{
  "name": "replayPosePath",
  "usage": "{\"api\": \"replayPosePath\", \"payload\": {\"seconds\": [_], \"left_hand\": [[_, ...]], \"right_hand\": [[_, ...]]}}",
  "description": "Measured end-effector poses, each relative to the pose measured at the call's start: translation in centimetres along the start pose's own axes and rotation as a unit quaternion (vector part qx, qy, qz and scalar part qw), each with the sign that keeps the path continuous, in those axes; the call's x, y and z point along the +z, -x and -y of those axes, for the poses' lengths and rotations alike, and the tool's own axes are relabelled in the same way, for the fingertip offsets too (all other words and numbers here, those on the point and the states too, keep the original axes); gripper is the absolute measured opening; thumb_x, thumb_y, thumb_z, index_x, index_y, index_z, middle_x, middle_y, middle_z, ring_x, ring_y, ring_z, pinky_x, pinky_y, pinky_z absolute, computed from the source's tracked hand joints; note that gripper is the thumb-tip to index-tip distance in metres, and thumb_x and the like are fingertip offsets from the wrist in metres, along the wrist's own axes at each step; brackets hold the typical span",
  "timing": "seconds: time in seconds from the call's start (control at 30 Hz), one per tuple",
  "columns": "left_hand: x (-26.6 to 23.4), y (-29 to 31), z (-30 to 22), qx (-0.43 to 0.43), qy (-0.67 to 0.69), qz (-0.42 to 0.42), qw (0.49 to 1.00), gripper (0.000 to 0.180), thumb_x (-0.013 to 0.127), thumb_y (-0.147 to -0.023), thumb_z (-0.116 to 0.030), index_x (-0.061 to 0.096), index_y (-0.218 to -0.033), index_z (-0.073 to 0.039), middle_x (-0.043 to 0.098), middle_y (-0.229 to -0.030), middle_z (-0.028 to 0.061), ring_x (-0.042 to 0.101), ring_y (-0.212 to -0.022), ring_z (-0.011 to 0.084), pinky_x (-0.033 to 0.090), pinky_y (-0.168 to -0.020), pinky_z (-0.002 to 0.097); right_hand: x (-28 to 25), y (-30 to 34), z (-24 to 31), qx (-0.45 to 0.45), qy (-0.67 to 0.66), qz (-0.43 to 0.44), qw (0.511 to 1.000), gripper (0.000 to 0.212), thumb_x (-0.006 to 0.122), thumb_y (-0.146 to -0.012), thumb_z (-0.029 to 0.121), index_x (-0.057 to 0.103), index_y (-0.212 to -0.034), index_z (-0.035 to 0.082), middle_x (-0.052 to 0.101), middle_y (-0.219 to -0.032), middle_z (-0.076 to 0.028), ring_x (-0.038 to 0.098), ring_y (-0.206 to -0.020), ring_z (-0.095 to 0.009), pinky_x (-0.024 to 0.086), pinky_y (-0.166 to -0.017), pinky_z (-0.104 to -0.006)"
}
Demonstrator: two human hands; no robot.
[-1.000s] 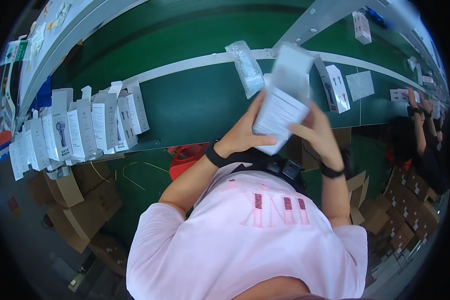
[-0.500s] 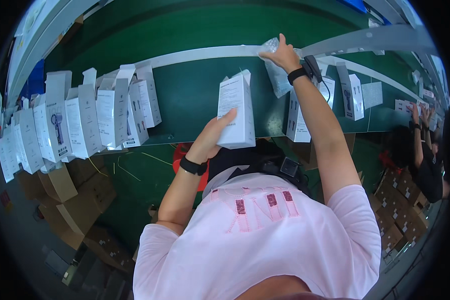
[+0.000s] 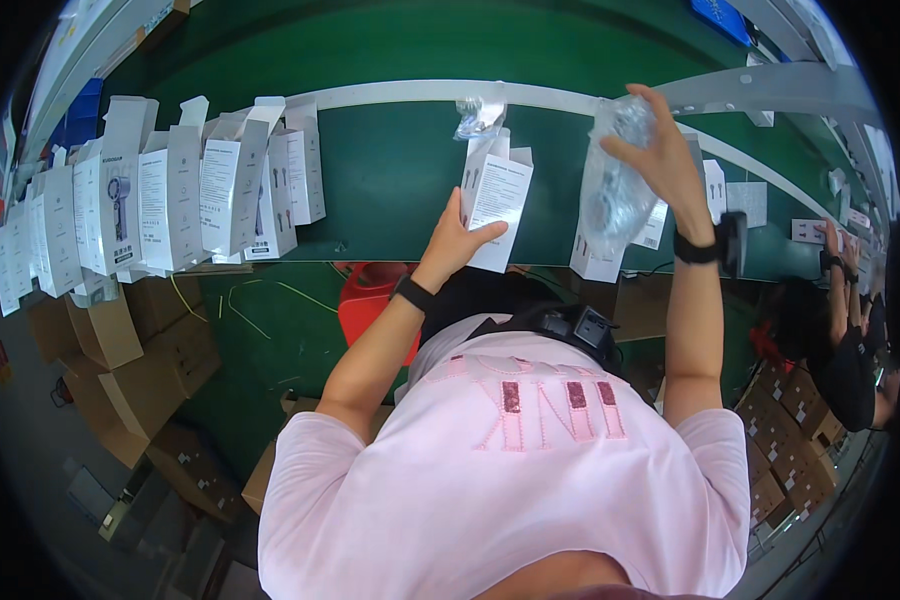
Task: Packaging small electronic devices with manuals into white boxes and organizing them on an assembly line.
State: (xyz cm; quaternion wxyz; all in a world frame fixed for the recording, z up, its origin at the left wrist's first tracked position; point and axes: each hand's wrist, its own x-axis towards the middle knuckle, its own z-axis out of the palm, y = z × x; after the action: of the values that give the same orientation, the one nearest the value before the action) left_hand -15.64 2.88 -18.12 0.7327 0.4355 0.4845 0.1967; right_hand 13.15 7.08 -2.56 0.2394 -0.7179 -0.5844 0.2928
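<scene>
My left hand point(image 3: 462, 245) is wrapped round the lower part of a white carton point(image 3: 503, 200), tilted, with its top flaps raised. Just past those flaps shows a small clear plastic packet point(image 3: 481, 117); whether it touches the carton I cannot tell. To the right, my right hand point(image 3: 665, 165) grips a bubble-wrap pouch point(image 3: 615, 185), thumb across its front. The pouch hangs upright, and its contents are blurred by the plastic. Its lower end overlaps another white carton point(image 3: 595, 266) at the table's near edge.
A row of open-flapped white cartons point(image 3: 170, 210) lines the left of the green table point(image 3: 380, 180). A white rail point(image 3: 390, 92) runs behind. Brown boxes point(image 3: 135, 360) and a red stool point(image 3: 370, 300) stand below. A co-worker point(image 3: 835, 330) works at far right.
My right hand has moved right and nearer, bringing the pouch upright. The carton in my left hand has shifted right and turned. The small clear packet now shows behind it.
</scene>
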Motion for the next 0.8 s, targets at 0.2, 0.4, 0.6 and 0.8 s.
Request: {"api": "replayPosePath", "payload": {"seconds": [0.2, 0.4, 0.6, 0.8], "left_hand": [[4.9, 1.6, -0.7, 0.111, -0.291, -0.214, 0.926, 0.098, 0.08, -0.074, -0.032, 0.022, -0.145, 0.006, 0.038, -0.138, 0.0271, 0.038, -0.129, 0.0347, 0.03, -0.107, 0.0432], [10.1, 8.0, -10.2, 0.293, -0.209, -0.018, 0.933, 0.096, 0.083, -0.068, -0.029, 0.03, -0.141, 0.003, 0.051, -0.126, 0.0232, 0.054, -0.113, 0.0322, 0.042, -0.097, 0.0378], [8.8, 8.6, -11.7, 0.263, 0.018, 0.049, 0.963, 0.079, 0.079, -0.066, -0.013, 0.036, -0.131, 0.0, 0.054, -0.12, 0.0146, 0.053, -0.109, 0.0191, 0.044, -0.092, 0.0329], [9.0, 10.5, -13.3, 0.253, 0.148, 0.162, 0.942, 0.079, 0.078, -0.063, -0.008, 0.041, -0.132, 0.001, 0.056, -0.121, 0.0102, 0.054, -0.112, 0.0173, 0.043, -0.096, 0.0318]], "right_hand": [[-1.7, 6.5, 3.1, 0.031, -0.065, -0.023, 0.997, 0.062, 0.082, -0.071, 0.014, 0.043, -0.118, 0.002, 0.058, -0.099, -0.01, 0.058, -0.088, -0.016, 0.05, -0.074, -0.029], [0.2, 9.2, 7.1, 0.031, -0.091, -0.06, 0.994, 0.054, 0.084, -0.07, 0.022, 0.048, -0.105, 0.002, 0.059, -0.093, -0.012, 0.058, -0.076, -0.02, 0.048, -0.069, -0.0292], [-5.7, 10.3, 8.2, -0.437, 0.1, -0.13, 0.885, 0.019, 0.073, -0.069, 0.013, 0.066, -0.085, 0.004, 0.066, -0.102, -0.011, 0.06, -0.091, -0.035, 0.044, -0.09, -0.0466], [-7.0, 12.9, 11.3, -0.489, 0.208, -0.106, 0.84, 0.043, 0.073, -0.058, 0.021, 0.072, -0.101, 0.015, 0.055, -0.084, -0.004, 0.053, -0.08, -0.023, 0.042, -0.089, -0.0479]]}}
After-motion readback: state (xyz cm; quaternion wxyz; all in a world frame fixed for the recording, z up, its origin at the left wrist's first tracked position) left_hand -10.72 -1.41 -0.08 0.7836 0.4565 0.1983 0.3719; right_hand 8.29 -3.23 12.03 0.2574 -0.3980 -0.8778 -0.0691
